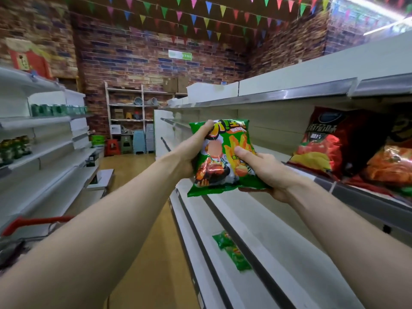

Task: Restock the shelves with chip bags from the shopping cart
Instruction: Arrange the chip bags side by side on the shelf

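bag: green chip bag (pixel 223 157), upright in mid-air, print toward the camera, held between both hands beside the right-hand shelving; not on any shelf yet.
left hand (pixel 189 152): grips the bag's upper left edge, fingers curled round the side, tips up by the top seam. Probably there to stop the top flopping.
right hand (pixel 267 172): cups the lower right corner, thumb pressed flat on the front; other fingers behind and under the bag, hidden, so spread or together cannot be told. Probably taking the weight.
why two hands: likely squaring the pack face-out before set-down. Puffy soft pack, so light grip only; hard squeeze risks crushed chips.
target: middle shelf (pixel 365 197) just right of the bag, with red chip bags (pixel 323 143) leaning face-out on it; bare stretch to their left, near the right hand, looks like the slot.
lower shelf (pixel 278 253): one small green pack (pixel 234 253) lying flat near the front rail.
cart: red cart handle (pixel 33 221) at lower left, beyond the left forearm; load not visible.
surface: white metal shelving, grey front rails.
room: narrow aisle, yellowish floor (pixel 145 219), brick-pattern wall (pixel 145 52), coloured bunting (pixel 207 7) overhead, green bottles (pixel 55 109) on the left unit, wooden rack (pixel 124 103) and stacked stools (pixel 139 141) at the far end.
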`<state>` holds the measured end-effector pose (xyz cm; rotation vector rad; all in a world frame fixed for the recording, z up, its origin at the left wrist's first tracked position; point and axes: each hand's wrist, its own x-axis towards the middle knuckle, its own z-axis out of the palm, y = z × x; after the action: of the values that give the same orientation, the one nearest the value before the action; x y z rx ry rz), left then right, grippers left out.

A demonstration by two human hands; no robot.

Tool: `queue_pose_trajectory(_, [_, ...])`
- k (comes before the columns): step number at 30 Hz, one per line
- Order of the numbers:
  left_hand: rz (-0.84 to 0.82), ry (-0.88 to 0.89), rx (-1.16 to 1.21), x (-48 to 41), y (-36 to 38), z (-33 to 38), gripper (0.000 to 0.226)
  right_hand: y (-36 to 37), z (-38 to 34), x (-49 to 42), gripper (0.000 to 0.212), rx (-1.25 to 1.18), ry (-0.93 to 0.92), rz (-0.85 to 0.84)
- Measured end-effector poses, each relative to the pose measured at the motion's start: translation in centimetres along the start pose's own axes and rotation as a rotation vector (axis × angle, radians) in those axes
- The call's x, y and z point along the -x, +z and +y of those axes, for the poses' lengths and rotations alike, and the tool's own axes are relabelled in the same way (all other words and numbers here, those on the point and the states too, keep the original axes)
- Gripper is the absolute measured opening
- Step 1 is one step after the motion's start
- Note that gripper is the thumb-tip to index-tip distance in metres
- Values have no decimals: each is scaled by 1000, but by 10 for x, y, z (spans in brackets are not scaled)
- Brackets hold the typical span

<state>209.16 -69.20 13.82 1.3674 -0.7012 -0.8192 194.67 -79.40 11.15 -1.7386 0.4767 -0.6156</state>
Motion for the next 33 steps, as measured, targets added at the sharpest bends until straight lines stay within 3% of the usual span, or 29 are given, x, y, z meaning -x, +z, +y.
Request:
queue_pose_trajectory(6, [-49,-7,8,-101,-5,5,56,-9,16,-70,45,-11,20,100])
queue_pose_trajectory(12, [-257,-81,-146,-199,10,24,63,-27,23,-139,43,-20,79,446])
queue_pose_trajectory(16, [-405,-42,-219,-253,22,32,67,-42,24,-180,62,-8,129,649])
queue_pose_trajectory(19, [-500,-14,-229,-287,35,28,64,-49,25,-196,56,22,153,748])
queue_pose_trajectory(25, [-600,29,-178,-342,69,11,102,-72,26,-213,53,155,206,869])
queue_pose_trajectory(27, [-594,76,-174,-352,82,12,91,-83,24,-218,64,192,210,909])
queue_pose_trajectory(30, [-680,119,-200,-364,101,14,45,-99,26,-225,71,182,213,967])
queue_pose_trajectory(33, [-741,148,-209,-371,121,16,39,-110,28,-231,62,145,221,1038])
